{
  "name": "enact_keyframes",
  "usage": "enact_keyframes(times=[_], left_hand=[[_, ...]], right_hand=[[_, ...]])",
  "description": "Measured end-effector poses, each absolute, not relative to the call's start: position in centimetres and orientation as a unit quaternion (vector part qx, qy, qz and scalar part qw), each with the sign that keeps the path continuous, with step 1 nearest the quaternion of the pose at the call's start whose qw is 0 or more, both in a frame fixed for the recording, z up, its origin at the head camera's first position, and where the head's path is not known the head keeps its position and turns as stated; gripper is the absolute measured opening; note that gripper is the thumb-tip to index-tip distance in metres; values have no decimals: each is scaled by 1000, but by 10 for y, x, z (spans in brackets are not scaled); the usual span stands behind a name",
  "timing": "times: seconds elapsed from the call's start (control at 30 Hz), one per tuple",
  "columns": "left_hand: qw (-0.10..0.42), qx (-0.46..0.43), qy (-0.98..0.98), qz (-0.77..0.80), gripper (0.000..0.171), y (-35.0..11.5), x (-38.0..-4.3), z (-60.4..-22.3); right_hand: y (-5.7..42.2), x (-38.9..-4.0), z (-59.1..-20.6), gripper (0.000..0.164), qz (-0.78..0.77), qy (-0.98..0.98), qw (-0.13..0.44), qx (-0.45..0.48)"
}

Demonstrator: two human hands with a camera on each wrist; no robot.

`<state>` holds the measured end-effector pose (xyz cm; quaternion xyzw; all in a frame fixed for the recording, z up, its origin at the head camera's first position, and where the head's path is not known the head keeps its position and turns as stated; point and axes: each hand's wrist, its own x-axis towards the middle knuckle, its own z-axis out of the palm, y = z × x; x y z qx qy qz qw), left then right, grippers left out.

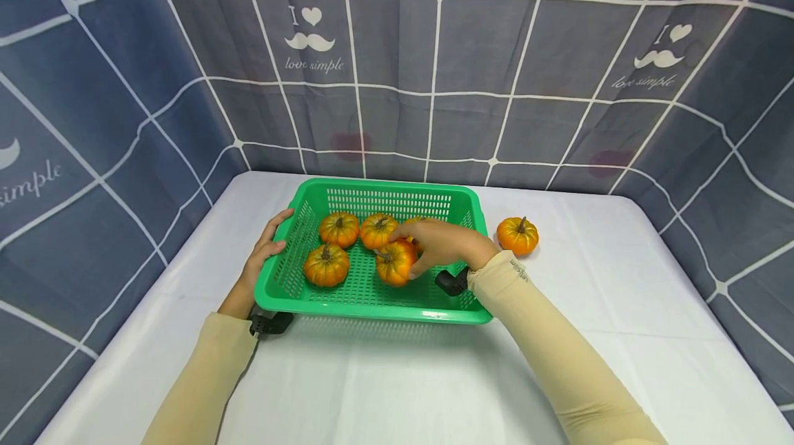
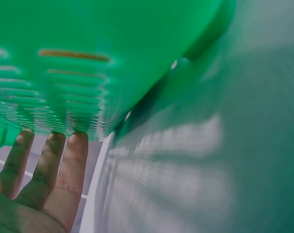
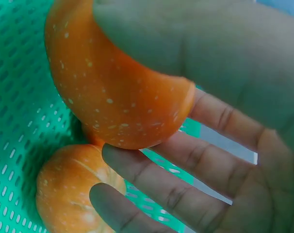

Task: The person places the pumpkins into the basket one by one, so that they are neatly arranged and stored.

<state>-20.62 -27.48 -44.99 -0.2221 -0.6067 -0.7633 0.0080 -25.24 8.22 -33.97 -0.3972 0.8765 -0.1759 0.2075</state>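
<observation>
A green plastic basket [image 1: 372,308] holds several small orange pumpkins, among them one at the front left [image 1: 326,266], one at the back left [image 1: 339,229] and one at the back middle [image 1: 376,230]. Inside the basket my right hand [image 1: 437,242] grips another pumpkin [image 1: 394,262] between thumb and fingers. Its speckled underside shows in the right wrist view, with a second pumpkin [image 3: 72,189] below. One more pumpkin is partly hidden behind this hand. My left hand [image 1: 259,259] rests at the basket's left rim; in the left wrist view its straight fingers [image 2: 46,179] touch the slotted side wall.
Outside the basket, a single pumpkin [image 1: 517,235] sits on the white-covered table [image 1: 397,383], to the right. Grey-blue checked curtains [image 1: 397,38] hang close behind the table and along both sides.
</observation>
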Motion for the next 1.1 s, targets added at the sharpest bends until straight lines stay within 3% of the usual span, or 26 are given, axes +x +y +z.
enact_keyframes(times=[0.7, 1.1], left_hand=[[8, -232, -596, -769, 58, -276, -209, -451], [12, -221, -603, -767, 59, -275, -208, -450]], right_hand=[[58, -269, -363, 67, -203, 855, 272, -392], [49, -268, -374, 73, -200, 864, 263, -379]])
